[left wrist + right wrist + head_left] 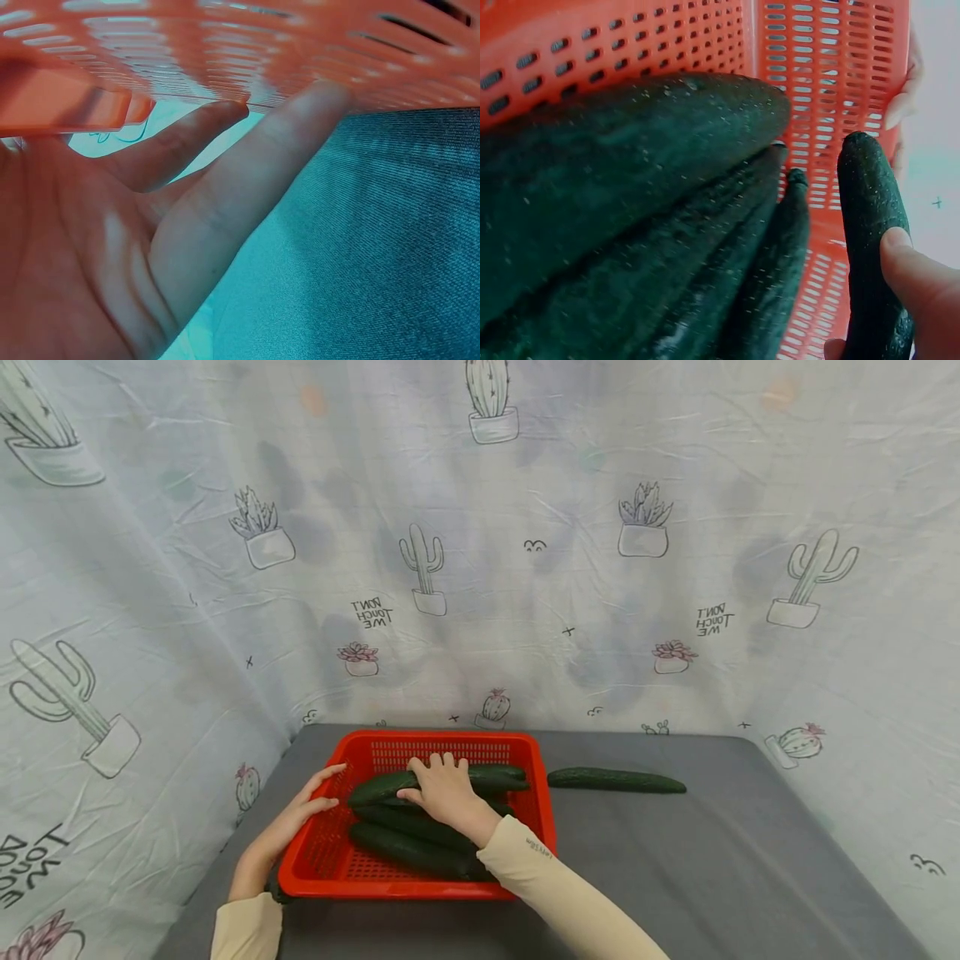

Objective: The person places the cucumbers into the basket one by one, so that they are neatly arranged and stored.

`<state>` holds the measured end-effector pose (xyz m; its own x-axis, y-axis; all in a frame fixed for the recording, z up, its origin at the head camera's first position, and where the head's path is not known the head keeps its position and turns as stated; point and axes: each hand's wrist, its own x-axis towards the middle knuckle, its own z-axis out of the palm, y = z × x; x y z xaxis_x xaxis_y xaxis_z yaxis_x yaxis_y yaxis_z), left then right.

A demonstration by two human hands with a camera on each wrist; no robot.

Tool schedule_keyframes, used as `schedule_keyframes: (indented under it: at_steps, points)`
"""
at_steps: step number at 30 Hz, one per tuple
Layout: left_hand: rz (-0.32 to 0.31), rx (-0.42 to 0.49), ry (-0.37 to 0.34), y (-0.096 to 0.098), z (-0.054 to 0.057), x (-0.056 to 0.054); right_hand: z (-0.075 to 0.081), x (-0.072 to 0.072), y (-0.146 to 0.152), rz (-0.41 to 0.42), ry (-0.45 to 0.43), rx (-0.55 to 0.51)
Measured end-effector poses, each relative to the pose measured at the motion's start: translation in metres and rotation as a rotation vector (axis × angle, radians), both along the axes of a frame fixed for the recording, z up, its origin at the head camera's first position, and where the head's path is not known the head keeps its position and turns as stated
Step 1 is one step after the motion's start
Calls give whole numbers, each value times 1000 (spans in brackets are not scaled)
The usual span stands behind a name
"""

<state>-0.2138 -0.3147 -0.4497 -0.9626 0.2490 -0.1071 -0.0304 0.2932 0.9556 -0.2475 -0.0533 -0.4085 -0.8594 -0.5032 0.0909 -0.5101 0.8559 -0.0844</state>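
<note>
A red plastic basket holds several dark green cucumbers. My left hand grips its left rim, and in the left wrist view some fingers lie along the outside of the slotted wall. Over the basket, my right hand grips one cucumber near the back of the pile. The right wrist view has the thumb against that cucumber, which is apart from the other cucumbers there. The palm hides part of it in the head view.
Another cucumber lies on the grey table, right of the basket. A pale curtain printed with cacti hangs behind the table and along both sides.
</note>
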Motion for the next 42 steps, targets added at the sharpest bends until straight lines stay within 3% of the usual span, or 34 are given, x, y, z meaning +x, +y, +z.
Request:
schedule_keyframes:
  at_steps: [17, 36, 42]
  points:
    - [19, 23, -42, 2, -2, -1, -18, -9, -4, 33, -53, 51]
    - [8, 43, -25, 0, -4, -2, -23, -13, -1, 46, -130, 55]
    - [-1, 36, 0, -1, -3, -3, -16, -12, 2, 62, -101, 85]
